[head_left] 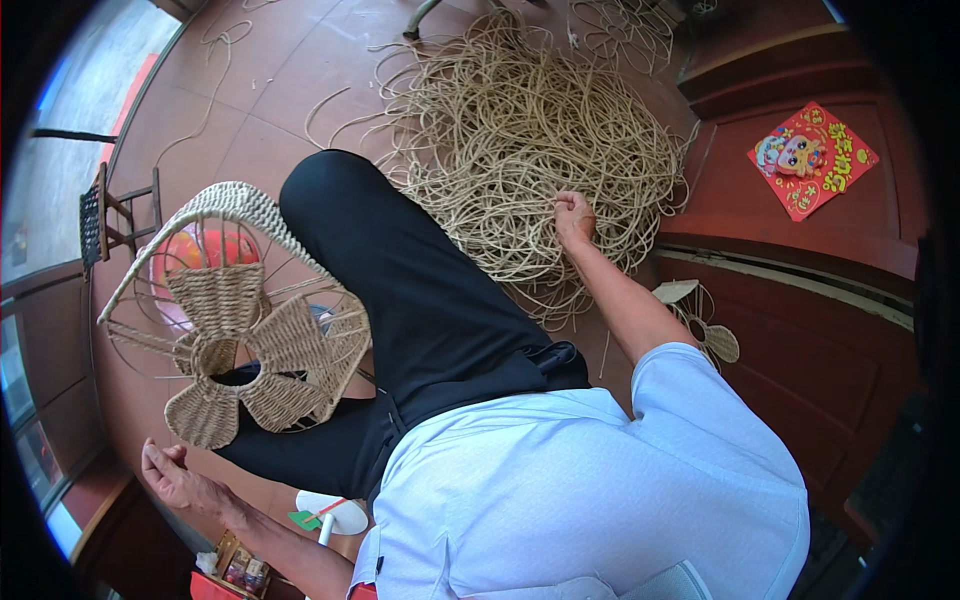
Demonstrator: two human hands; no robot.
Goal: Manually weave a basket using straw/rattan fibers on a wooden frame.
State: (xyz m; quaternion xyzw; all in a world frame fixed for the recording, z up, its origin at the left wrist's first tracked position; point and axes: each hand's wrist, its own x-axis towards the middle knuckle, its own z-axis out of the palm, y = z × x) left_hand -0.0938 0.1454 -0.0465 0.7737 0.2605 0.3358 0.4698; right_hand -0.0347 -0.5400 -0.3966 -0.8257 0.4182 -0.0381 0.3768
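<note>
A half-woven basket (285,355) with flower-petal panels of tan cord on a wire frame rests tilted across my thighs. Its braided rim arches toward the far left, where bare wires show. My left hand (180,480) is closed, thumb against curled fingers, just below the basket's nearest petal and apart from it. What it pinches, if anything, does not show. My right arm reaches forward over a big tangled heap of cord (520,130). There my right hand (574,218) is closed in a pinch in front of the strands; I cannot make out whether a strand is between its fingers.
A dark wooden chair (125,215) stands at the far left, and a red-and-pink round object (205,250) shows behind the basket wires. Another petal-shaped wire piece (715,340) lies by the wooden door (790,370) at right. Loose cord (215,95) trails over the tiled floor.
</note>
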